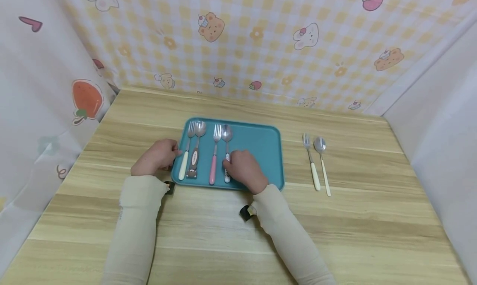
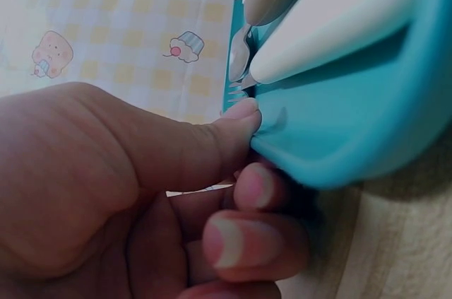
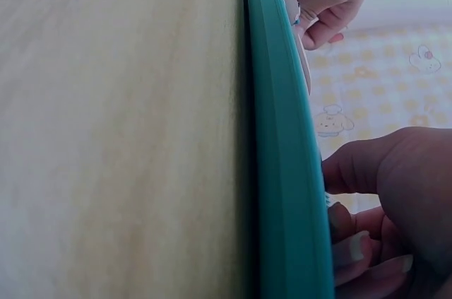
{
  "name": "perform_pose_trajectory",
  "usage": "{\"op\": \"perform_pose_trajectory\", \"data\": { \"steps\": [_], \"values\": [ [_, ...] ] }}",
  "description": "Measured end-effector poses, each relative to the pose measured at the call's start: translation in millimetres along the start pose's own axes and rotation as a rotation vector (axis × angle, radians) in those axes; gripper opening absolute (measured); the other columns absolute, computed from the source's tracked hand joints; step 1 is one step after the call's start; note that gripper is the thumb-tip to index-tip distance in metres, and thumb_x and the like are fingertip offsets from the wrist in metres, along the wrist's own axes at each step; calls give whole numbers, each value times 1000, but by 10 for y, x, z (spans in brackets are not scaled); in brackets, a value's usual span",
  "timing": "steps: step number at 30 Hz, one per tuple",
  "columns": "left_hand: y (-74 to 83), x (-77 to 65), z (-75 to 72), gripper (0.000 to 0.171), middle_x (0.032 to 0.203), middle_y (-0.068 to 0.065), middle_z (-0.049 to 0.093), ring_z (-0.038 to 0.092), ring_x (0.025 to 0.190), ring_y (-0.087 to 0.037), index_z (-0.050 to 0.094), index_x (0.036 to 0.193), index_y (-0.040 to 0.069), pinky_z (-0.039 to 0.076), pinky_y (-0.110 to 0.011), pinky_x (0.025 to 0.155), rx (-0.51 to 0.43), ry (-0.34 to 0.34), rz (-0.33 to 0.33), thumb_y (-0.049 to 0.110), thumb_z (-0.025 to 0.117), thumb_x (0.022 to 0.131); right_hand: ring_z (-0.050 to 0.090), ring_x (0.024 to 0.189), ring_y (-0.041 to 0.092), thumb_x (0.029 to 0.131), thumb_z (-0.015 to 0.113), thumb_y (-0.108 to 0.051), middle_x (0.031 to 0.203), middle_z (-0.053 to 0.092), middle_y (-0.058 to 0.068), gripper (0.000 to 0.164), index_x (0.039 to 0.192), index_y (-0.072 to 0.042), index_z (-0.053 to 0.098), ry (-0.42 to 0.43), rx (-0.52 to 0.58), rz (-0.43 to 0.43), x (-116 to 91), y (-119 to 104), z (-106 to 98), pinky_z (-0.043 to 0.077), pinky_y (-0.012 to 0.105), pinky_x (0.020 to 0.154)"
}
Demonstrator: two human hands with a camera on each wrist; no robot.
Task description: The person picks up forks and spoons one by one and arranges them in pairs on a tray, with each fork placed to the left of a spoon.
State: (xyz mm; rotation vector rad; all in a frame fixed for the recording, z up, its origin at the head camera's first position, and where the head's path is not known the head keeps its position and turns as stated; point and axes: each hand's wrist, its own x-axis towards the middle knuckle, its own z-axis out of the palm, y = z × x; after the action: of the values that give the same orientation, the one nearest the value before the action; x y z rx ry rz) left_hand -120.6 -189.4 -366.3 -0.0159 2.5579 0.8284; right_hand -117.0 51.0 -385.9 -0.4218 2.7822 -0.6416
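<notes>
A teal tray [image 1: 257, 140] lies on the table. My left hand [image 1: 156, 155] pinches its left rim; in the left wrist view the thumb [image 2: 212, 136] is on top and the fingers curl beneath. My right hand [image 1: 245, 169] is over the tray, thumb and fingers at the patterned white handle of a spoon [image 1: 226, 133], gripping it; the right wrist view hides the grip behind the tray's side. To its left lie a pink-handled fork [image 1: 213, 165], a spoon with a brown bear handle [image 1: 194, 158] and a cream-handled fork [image 1: 184, 165].
On the wooden table [image 1: 357, 218], right of the tray, lie another cream-handled fork [image 1: 314, 169] and a slim cream-handled spoon [image 1: 324, 165]. A checked curtain [image 1: 257, 57] hangs along the back, with white cloth [image 1: 33, 111] at the sides.
</notes>
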Motion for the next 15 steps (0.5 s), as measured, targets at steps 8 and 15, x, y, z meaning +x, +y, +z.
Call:
{"op": "perform_pose_trajectory", "data": {
  "steps": [8, 15],
  "values": [
    [-3, 4, 0, 20, 67, -10, 49, 48, 55, -20, 51, 86, 0, 40, -29, 49, 4, -1, -2, 16, 43, 95, 46, 41, 16, 90, 46, -29, 49, 46, 3, 38, 57, -10, 50, -13, 5, 19, 9, -9, 3, 35, 27, 38],
    [5, 6, 2, 20, 69, -11, 49, 48, 57, -20, 50, 86, 0, 41, -29, 50, 2, -1, -1, 15, 42, 95, 46, 41, 16, 90, 46, -29, 49, 47, 3, 38, 57, -11, 51, -3, -6, 8, -9, -13, -9, 36, 27, 38]
  ]
}}
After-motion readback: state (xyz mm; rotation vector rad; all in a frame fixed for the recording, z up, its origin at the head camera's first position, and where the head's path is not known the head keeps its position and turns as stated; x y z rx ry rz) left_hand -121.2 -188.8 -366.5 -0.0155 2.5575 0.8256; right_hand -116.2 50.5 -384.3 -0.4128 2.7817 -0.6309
